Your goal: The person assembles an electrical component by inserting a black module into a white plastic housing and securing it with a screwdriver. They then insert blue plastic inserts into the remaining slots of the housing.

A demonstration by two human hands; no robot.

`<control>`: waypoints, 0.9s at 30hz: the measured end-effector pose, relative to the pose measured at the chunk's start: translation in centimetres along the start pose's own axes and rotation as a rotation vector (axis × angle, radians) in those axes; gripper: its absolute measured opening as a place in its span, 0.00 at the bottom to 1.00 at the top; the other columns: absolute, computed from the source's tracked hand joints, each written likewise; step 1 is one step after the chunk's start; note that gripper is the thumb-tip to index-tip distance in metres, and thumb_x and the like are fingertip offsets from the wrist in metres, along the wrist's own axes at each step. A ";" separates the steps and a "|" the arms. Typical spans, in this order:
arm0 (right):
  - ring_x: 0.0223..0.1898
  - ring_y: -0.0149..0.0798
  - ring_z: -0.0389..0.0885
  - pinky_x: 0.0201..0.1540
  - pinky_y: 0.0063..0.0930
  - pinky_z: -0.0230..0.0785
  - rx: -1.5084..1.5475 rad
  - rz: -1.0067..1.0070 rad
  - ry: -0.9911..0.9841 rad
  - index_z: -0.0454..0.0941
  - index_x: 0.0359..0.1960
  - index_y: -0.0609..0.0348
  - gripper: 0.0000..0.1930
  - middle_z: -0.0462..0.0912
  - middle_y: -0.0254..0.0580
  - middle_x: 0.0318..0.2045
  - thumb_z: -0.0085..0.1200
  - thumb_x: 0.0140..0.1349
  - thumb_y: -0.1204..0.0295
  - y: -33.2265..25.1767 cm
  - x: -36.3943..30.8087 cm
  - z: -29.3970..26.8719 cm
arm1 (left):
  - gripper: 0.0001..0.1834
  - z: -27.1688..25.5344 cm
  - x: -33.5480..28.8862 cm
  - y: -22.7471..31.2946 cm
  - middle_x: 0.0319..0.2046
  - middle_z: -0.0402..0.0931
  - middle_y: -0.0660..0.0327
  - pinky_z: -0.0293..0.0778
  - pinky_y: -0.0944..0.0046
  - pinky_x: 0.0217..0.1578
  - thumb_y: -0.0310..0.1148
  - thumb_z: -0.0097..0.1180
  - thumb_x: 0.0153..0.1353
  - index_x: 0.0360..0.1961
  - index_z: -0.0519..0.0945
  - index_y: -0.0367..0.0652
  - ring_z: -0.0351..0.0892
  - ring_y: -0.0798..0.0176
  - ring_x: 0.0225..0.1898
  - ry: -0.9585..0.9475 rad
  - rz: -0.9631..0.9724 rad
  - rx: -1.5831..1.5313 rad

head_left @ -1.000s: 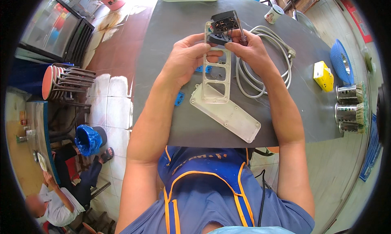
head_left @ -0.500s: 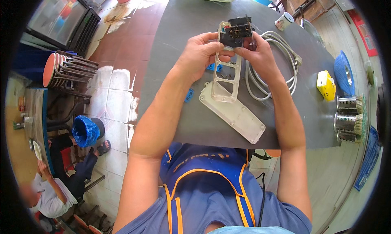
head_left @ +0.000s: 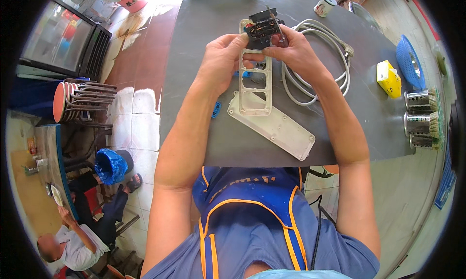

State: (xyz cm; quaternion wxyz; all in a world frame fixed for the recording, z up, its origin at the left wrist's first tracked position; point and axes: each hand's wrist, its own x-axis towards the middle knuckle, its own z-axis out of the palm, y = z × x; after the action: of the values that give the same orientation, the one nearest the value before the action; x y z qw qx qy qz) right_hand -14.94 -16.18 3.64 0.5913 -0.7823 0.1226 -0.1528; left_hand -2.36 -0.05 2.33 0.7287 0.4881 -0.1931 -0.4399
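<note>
Near the far part of the table I hold a white power strip housing frame [head_left: 256, 95] with several square openings. A black socket insert [head_left: 262, 30] with metal contacts sits at its far end, tilted up from the frame. My left hand [head_left: 224, 58] grips the frame's left edge, thumb on top beside the insert and fingers beneath. My right hand [head_left: 300, 55] pinches the right side of the insert; its fingertips are partly hidden. Below the frame lies the long white back cover [head_left: 279, 128], flat on the table. Small blue pieces [head_left: 216, 109] lie by my left wrist.
A coiled grey cable [head_left: 315, 29] with a plug lies right of my hands. Farther right are a yellow box [head_left: 389, 79], a blue basket [head_left: 409, 56] and metal holders [head_left: 418, 123]. A white cup [head_left: 324, 6] stands at the back. Another person [head_left: 80, 247] sits at lower left.
The whole view has shifted, so the table and my hands appear farther left and up. The black insert has tilted a little, and my left thumb now rests against it.
</note>
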 end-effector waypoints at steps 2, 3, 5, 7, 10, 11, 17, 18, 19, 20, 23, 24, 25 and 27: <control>0.32 0.20 0.62 0.34 0.18 0.58 0.007 -0.006 -0.016 0.78 0.43 0.59 0.13 0.67 0.20 0.30 0.66 0.58 0.77 -0.3 -0.1 -0.2 | 0.17 -0.3 0.1 -0.2 0.40 0.84 0.49 0.80 0.67 0.29 0.34 0.57 0.71 0.49 0.76 0.28 0.88 0.56 0.37 -0.014 0.001 -0.009; 0.32 0.20 0.62 0.34 0.18 0.58 0.011 -0.009 -0.026 0.78 0.43 0.60 0.13 0.67 0.20 0.30 0.66 0.58 0.77 -0.3 -0.1 -0.2 | 0.17 -0.5 0.2 -0.4 0.40 0.84 0.49 0.80 0.67 0.29 0.34 0.57 0.71 0.49 0.76 0.28 0.88 0.56 0.37 -0.019 0.001 -0.013; 0.32 0.20 0.62 0.34 0.19 0.58 -0.010 -0.008 -0.018 0.78 0.43 0.60 0.12 0.67 0.21 0.30 0.66 0.58 0.76 0.0 0.0 -0.4 | 0.17 -0.8 0.4 -0.6 0.40 0.84 0.48 0.80 0.67 0.29 0.35 0.58 0.71 0.48 0.76 0.28 0.88 0.55 0.37 -0.033 0.000 -0.037; 0.32 0.20 0.63 0.34 0.19 0.59 -0.051 0.001 -0.031 0.78 0.43 0.61 0.13 0.68 0.21 0.30 0.66 0.58 0.76 0.0 0.2 -0.6 | 0.18 -0.9 0.5 -0.6 0.40 0.83 0.48 0.81 0.66 0.29 0.35 0.59 0.70 0.48 0.76 0.28 0.88 0.55 0.37 -0.038 -0.001 -0.051; 0.32 0.20 0.66 0.35 0.19 0.62 -0.121 0.011 -0.056 0.79 0.45 0.62 0.13 0.72 0.22 0.31 0.66 0.59 0.76 -0.2 0.2 -1.2 | 0.17 -0.6 0.4 -0.6 0.39 0.84 0.46 0.82 0.66 0.29 0.36 0.58 0.71 0.48 0.76 0.30 0.87 0.58 0.34 -0.027 -0.001 -0.055; 0.33 0.21 0.67 0.35 0.19 0.63 -0.128 0.001 -0.053 0.79 0.46 0.62 0.14 0.73 0.23 0.32 0.66 0.59 0.75 0.4 0.4 -1.4 | 0.16 -0.3 0.3 -0.6 0.38 0.85 0.45 0.82 0.68 0.27 0.37 0.57 0.71 0.48 0.77 0.33 0.86 0.61 0.31 -0.017 0.001 -0.052; 0.34 0.21 0.71 0.38 0.19 0.66 -0.112 -0.003 -0.042 0.79 0.48 0.64 0.15 0.79 0.27 0.35 0.66 0.60 0.76 0.7 0.4 -1.4 | 0.14 -0.2 0.2 -0.4 0.37 0.85 0.43 0.84 0.69 0.27 0.37 0.56 0.72 0.48 0.78 0.36 0.86 0.65 0.27 -0.004 -0.005 -0.062; 0.34 0.21 0.71 0.38 0.19 0.66 -0.109 0.001 -0.046 0.79 0.48 0.64 0.15 0.79 0.28 0.35 0.66 0.60 0.76 0.6 0.4 -1.3 | 0.14 -0.2 0.2 -0.4 0.38 0.85 0.43 0.84 0.70 0.27 0.37 0.56 0.72 0.49 0.78 0.36 0.86 0.64 0.28 -0.001 -0.003 -0.061; 0.34 0.21 0.71 0.38 0.19 0.66 -0.124 -0.003 -0.042 0.79 0.48 0.64 0.15 0.79 0.27 0.35 0.66 0.60 0.76 0.5 0.3 -1.3 | 0.14 -0.2 0.2 -0.5 0.38 0.85 0.43 0.84 0.70 0.27 0.37 0.56 0.72 0.49 0.78 0.35 0.86 0.64 0.28 -0.002 -0.003 -0.069; 0.34 0.21 0.71 0.38 0.19 0.66 -0.139 -0.007 -0.038 0.79 0.48 0.64 0.15 0.79 0.27 0.35 0.66 0.59 0.76 0.3 0.2 -1.3 | 0.14 -0.3 0.2 -0.6 0.38 0.85 0.43 0.84 0.70 0.27 0.37 0.56 0.72 0.49 0.78 0.35 0.86 0.64 0.28 -0.003 -0.003 -0.078; 0.34 0.21 0.71 0.37 0.19 0.66 -0.114 -0.031 -0.035 0.79 0.47 0.64 0.15 0.78 0.26 0.33 0.66 0.58 0.77 0.5 0.2 -1.4 | 0.14 -0.1 0.3 -0.6 0.38 0.85 0.43 0.84 0.70 0.27 0.37 0.56 0.71 0.48 0.78 0.35 0.87 0.64 0.28 -0.016 -0.006 -0.108; 0.33 0.21 0.71 0.37 0.19 0.66 -0.092 -0.043 -0.039 0.79 0.46 0.64 0.15 0.77 0.26 0.33 0.66 0.58 0.77 0.6 0.3 -1.3 | 0.14 -0.1 0.3 -0.5 0.38 0.85 0.43 0.84 0.70 0.27 0.37 0.56 0.71 0.48 0.78 0.35 0.87 0.63 0.28 -0.019 -0.007 -0.118; 0.34 0.21 0.71 0.38 0.19 0.66 -0.074 -0.043 -0.046 0.79 0.46 0.64 0.14 0.77 0.26 0.33 0.66 0.58 0.78 0.5 0.2 -1.3 | 0.15 -0.1 0.3 -0.6 0.38 0.85 0.44 0.84 0.69 0.27 0.37 0.56 0.71 0.48 0.78 0.35 0.87 0.63 0.29 -0.030 0.001 -0.119; 0.35 0.21 0.71 0.38 0.20 0.67 -0.037 -0.043 -0.062 0.79 0.45 0.64 0.14 0.78 0.27 0.34 0.66 0.58 0.78 0.1 0.0 -1.2 | 0.15 -0.4 0.3 -0.8 0.38 0.85 0.44 0.84 0.69 0.27 0.37 0.56 0.71 0.48 0.78 0.34 0.87 0.62 0.30 -0.051 0.015 -0.119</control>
State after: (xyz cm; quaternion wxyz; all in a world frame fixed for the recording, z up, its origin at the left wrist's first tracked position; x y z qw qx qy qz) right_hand -15.45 -17.28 3.88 0.5768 -0.7999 0.0903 -0.1388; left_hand -2.31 -0.21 1.41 0.7545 0.4311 -0.1885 -0.4575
